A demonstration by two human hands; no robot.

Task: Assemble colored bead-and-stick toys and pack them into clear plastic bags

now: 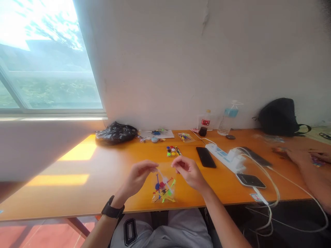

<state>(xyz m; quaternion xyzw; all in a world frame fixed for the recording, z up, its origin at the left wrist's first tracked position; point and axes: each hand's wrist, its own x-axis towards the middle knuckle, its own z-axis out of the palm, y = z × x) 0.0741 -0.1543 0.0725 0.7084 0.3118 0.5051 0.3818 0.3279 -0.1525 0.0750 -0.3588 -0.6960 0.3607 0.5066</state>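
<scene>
A small clear plastic bag (163, 191) of bright plastic pieces hangs or lies near the table's front edge; I cannot tell which. Blue, red, yellow and green pieces show through it, along with a whitish strip. My left hand (137, 177) is closed, its thumb and fingertips pinching the bag's upper left side. Opposite it, my right hand (188, 172) is closed too, its fingertips pinched at the upper right of the see-through film. The film is faint there, so its exact edge is hard to see.
Paint pots (171, 151) with brushes and another small bag (185, 137) lie beyond my hands. A black phone (206, 157), a power strip (222, 155) and a charging phone (250, 180) with white cables are to the right. Another person's arm (307, 168) rests farther right. A black bag (116, 133) sits at back left.
</scene>
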